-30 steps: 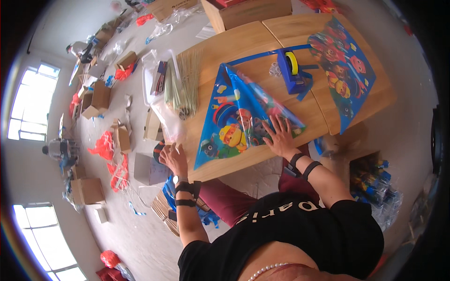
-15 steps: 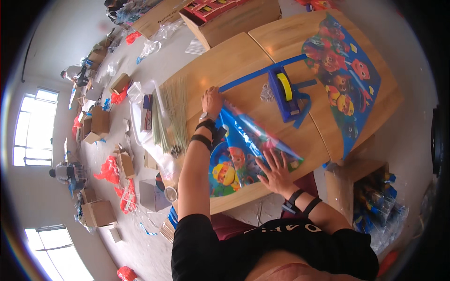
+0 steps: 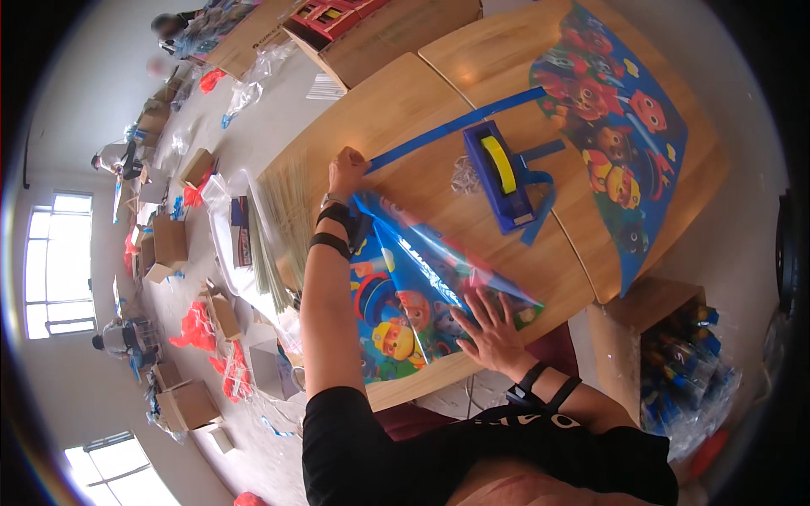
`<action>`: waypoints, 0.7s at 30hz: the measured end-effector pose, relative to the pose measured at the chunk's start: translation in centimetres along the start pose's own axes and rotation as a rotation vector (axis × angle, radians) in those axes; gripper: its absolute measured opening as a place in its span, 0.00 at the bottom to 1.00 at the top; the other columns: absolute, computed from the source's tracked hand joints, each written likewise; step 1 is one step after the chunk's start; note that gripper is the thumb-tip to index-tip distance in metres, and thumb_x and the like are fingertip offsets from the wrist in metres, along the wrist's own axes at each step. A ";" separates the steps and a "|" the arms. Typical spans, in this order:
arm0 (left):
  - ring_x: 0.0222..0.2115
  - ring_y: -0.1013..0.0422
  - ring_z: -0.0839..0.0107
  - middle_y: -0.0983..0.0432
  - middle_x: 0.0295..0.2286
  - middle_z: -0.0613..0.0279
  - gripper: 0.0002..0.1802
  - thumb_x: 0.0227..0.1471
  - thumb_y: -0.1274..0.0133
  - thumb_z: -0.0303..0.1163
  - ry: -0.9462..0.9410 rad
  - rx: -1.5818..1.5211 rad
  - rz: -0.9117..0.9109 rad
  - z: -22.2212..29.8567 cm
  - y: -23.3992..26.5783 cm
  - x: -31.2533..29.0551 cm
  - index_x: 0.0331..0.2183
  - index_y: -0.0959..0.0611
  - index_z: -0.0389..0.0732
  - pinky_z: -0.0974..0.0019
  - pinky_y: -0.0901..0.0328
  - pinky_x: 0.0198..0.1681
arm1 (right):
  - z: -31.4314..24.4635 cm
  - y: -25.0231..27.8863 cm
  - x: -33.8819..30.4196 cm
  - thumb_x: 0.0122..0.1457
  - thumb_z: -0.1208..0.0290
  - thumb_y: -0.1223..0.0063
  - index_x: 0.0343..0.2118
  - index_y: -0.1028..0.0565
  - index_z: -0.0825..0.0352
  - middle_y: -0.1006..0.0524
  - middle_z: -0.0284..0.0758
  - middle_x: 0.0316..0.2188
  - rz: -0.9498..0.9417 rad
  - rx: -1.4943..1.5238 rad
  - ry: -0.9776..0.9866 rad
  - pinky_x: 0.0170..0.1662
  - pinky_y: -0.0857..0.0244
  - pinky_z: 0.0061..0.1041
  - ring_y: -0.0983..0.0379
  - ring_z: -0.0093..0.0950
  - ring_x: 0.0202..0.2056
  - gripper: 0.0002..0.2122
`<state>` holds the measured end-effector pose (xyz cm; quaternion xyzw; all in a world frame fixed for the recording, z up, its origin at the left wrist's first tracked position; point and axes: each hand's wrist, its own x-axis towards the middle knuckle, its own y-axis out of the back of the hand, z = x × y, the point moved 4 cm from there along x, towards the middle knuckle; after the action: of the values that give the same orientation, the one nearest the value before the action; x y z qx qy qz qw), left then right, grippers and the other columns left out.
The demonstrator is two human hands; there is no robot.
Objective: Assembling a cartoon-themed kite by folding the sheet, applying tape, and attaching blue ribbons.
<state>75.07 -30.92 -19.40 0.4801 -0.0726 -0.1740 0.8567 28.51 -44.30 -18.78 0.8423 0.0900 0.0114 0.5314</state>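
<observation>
Left hand (image 3: 348,173): shifted from near left edge of wooden table (image 3: 396,101) to just beyond far tip of cartoon-printed kite sail (image 3: 413,299); fingers now curled at end of blue strip (image 3: 447,130). Strip end: now just off sail's tip. Left forearm (image 3: 333,329): now across sail's left corner. More red packages (image 3: 333,17) visible.

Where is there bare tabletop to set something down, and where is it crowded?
Bare wood lies beyond the long, narrow blue strip, toward the brown cardboard box; a smaller patch lies between the blue tape dispenser and the folded, printed blue plastic sheet. Crowded: the left edge, under thin pale sticks.
</observation>
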 end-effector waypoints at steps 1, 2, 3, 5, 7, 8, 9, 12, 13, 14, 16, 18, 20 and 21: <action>0.35 0.20 0.57 0.16 0.31 0.52 0.19 0.39 0.29 0.35 -0.007 -0.070 0.010 0.9 -0.1 0.2 0.35 0.15 0.39 0.58 0.27 0.41 | 0.1 -0.1 -0.2 0.65 0.48 0.53 0.71 0.43 0.51 0.51 0.45 0.72 -0.010 0.003 -0.006 0.71 0.71 0.59 0.62 0.45 0.73 0.33; 0.32 0.19 0.59 0.16 0.29 0.54 0.19 0.38 0.29 0.34 -0.014 -0.140 0.020 1.8 -0.3 0.2 0.35 0.15 0.37 0.59 0.26 0.38 | 0.3 -0.1 -0.3 0.65 0.48 0.53 0.71 0.43 0.51 0.51 0.45 0.72 -0.013 0.003 -0.016 0.71 0.71 0.59 0.62 0.45 0.73 0.33; 0.32 0.19 0.59 0.16 0.29 0.54 0.19 0.38 0.29 0.34 -0.016 -0.137 0.018 1.9 -0.3 0.2 0.35 0.15 0.37 0.59 0.26 0.38 | 0.3 -0.1 -0.2 0.65 0.48 0.53 0.71 0.43 0.51 0.51 0.44 0.72 -0.007 0.003 -0.016 0.71 0.72 0.59 0.62 0.44 0.73 0.33; 0.34 0.19 0.61 0.15 0.30 0.53 0.17 0.39 0.29 0.33 -0.056 0.052 -0.038 2.5 -0.7 0.3 0.34 0.14 0.38 0.60 0.26 0.40 | 0.3 0.0 -0.3 0.65 0.47 0.53 0.71 0.43 0.51 0.52 0.44 0.73 0.001 0.003 -0.019 0.71 0.72 0.59 0.63 0.44 0.74 0.33; 0.33 0.19 0.61 0.15 0.29 0.53 0.16 0.39 0.29 0.32 -0.042 0.063 -0.032 1.9 -0.6 0.4 0.33 0.14 0.37 0.61 0.26 0.40 | 0.1 -0.2 -0.3 0.64 0.47 0.52 0.71 0.43 0.51 0.51 0.43 0.73 -0.005 0.020 0.001 0.71 0.73 0.58 0.63 0.44 0.74 0.33; 0.33 0.19 0.62 0.15 0.29 0.53 0.16 0.39 0.29 0.31 -0.024 0.071 -0.027 1.6 -0.4 0.5 0.32 0.14 0.37 0.61 0.26 0.39 | 0.1 -0.1 -0.2 0.64 0.47 0.52 0.71 0.43 0.51 0.51 0.43 0.73 0.001 0.021 0.003 0.71 0.73 0.58 0.63 0.44 0.74 0.33; 0.33 0.19 0.62 0.15 0.29 0.53 0.16 0.39 0.29 0.31 -0.027 0.071 -0.032 1.9 -0.6 0.2 0.32 0.14 0.37 0.61 0.26 0.39 | 0.0 -0.2 -0.2 0.64 0.47 0.52 0.71 0.43 0.51 0.51 0.43 0.73 0.002 0.022 0.001 0.71 0.73 0.58 0.63 0.44 0.74 0.33; 0.29 0.19 0.64 0.15 0.27 0.53 0.16 0.38 0.28 0.32 -0.002 -0.014 -0.011 3.5 -0.2 -0.7 0.31 0.14 0.37 0.63 0.25 0.38 | 0.0 -0.5 -0.4 0.64 0.47 0.52 0.70 0.42 0.51 0.51 0.42 0.73 0.004 0.030 -0.010 0.71 0.72 0.57 0.63 0.43 0.74 0.33; 0.27 0.19 0.66 0.16 0.26 0.53 0.15 0.40 0.29 0.31 0.004 -0.057 -0.027 4.8 -0.4 -0.9 0.31 0.14 0.36 0.64 0.25 0.36 | 0.2 -0.6 -0.6 0.64 0.47 0.52 0.70 0.42 0.51 0.51 0.42 0.73 0.006 0.034 -0.019 0.72 0.72 0.57 0.63 0.43 0.74 0.33; 0.25 0.19 0.68 0.16 0.25 0.53 0.14 0.42 0.29 0.30 0.011 -0.100 -0.044 6.1 -0.7 -1.2 0.31 0.15 0.35 0.65 0.24 0.33 | 0.4 -0.6 -0.8 0.64 0.47 0.52 0.70 0.42 0.51 0.51 0.42 0.73 0.003 0.034 -0.029 0.72 0.72 0.57 0.63 0.43 0.74 0.33; 0.24 0.19 0.68 0.16 0.25 0.52 0.12 0.45 0.31 0.29 0.037 -0.264 -0.092 6.1 -0.5 -1.0 0.31 0.16 0.33 0.67 0.24 0.31 | 0.1 -0.1 -0.5 0.64 0.48 0.52 0.70 0.41 0.51 0.51 0.42 0.73 0.018 0.033 -0.014 0.72 0.71 0.56 0.62 0.42 0.74 0.32; 0.24 0.19 0.68 0.16 0.26 0.51 0.11 0.49 0.33 0.27 0.061 -0.435 -0.147 6.3 -0.7 -0.8 0.31 0.17 0.32 0.68 0.24 0.29 | 0.0 0.1 -0.4 0.64 0.48 0.52 0.70 0.41 0.51 0.51 0.42 0.73 0.025 0.039 -0.007 0.72 0.71 0.56 0.62 0.42 0.74 0.32; 0.25 0.19 0.65 0.16 0.27 0.50 0.11 0.54 0.36 0.27 0.104 -0.570 -0.276 6.7 -1.4 -0.7 0.35 0.20 0.31 0.68 0.23 0.30 | 0.1 0.1 -0.4 0.64 0.48 0.52 0.70 0.41 0.52 0.51 0.42 0.73 0.029 0.042 -0.009 0.72 0.71 0.56 0.62 0.42 0.74 0.32; 0.25 0.19 0.65 0.16 0.27 0.50 0.11 0.54 0.36 0.27 0.102 -0.570 -0.280 7.0 -1.5 -0.6 0.35 0.20 0.31 0.68 0.23 0.30 | 0.1 0.1 -0.4 0.64 0.48 0.52 0.70 0.41 0.52 0.51 0.42 0.73 0.027 0.043 -0.010 0.72 0.71 0.56 0.62 0.42 0.74 0.32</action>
<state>72.13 -37.00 -17.01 0.2341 0.0890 -0.2791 0.9270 28.13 -44.51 -18.74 0.8546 0.0761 0.0126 0.5135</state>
